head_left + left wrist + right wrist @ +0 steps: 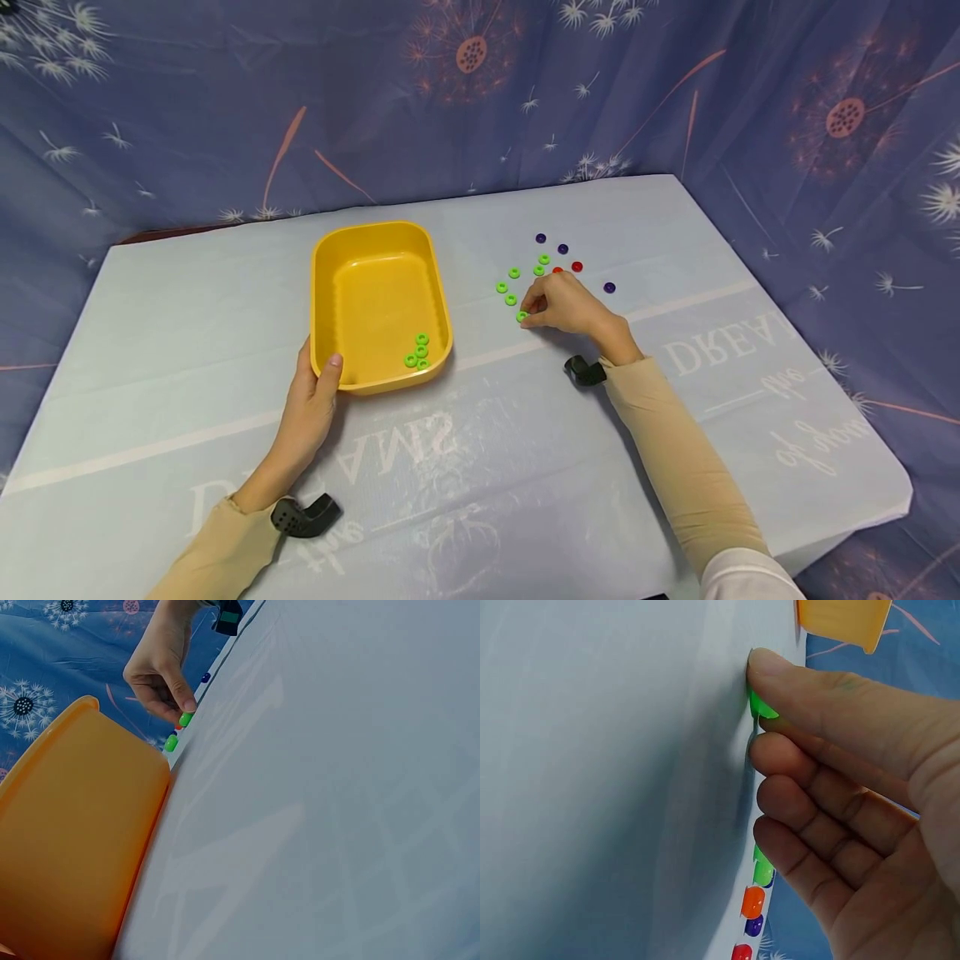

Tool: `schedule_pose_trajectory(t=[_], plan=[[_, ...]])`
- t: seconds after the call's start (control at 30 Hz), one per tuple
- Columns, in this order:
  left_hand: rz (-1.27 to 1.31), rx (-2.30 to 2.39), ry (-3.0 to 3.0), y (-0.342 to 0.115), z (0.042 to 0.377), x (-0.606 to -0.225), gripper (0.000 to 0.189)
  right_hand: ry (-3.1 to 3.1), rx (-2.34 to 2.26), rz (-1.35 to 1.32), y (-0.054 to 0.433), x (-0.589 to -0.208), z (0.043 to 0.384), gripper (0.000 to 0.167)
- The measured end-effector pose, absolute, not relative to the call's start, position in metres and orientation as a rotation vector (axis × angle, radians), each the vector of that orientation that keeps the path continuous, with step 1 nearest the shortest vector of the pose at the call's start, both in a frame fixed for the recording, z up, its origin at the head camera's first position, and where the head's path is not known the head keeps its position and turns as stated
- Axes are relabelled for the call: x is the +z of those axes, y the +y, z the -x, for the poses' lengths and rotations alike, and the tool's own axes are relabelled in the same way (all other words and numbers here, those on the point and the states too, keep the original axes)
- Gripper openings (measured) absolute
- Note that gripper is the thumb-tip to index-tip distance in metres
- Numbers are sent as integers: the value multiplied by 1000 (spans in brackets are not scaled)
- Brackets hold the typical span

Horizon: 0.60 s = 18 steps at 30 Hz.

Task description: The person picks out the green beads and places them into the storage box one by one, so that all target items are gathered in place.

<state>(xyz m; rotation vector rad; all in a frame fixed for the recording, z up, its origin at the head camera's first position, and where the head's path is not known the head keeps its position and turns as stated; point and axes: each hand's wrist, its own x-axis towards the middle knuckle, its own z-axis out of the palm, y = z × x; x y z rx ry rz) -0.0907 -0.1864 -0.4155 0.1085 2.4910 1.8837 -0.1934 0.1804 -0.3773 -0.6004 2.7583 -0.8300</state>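
My left hand [313,392] grips the near left corner of a yellow plastic tub [378,292], thumb over the rim. Several bright green rings [422,338] lie in the tub's near right corner. To the right of the tub, my right hand [570,304] pinches a green ring [522,317] between thumb and forefinger, close over the table. In the right wrist view the thumb covers part of that ring [761,705], and the other fingers are curled. More green rings [513,272] lie scattered just beyond the right hand.
Red rings [577,267] and dark blue rings [562,248] lie behind and right of my right hand. A pale printed cloth [187,333] covers the table. Blue patterned curtain [375,100] hangs along the back and right side. Each wrist wears a small black device [585,371].
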Motion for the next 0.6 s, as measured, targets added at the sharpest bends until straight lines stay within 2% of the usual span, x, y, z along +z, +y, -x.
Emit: schedule_pose_trajectory(t=[0.6], plan=[[-96, 1865, 2498, -186, 90, -415, 61, 2759, -924, 588, 187, -385, 194, 17]])
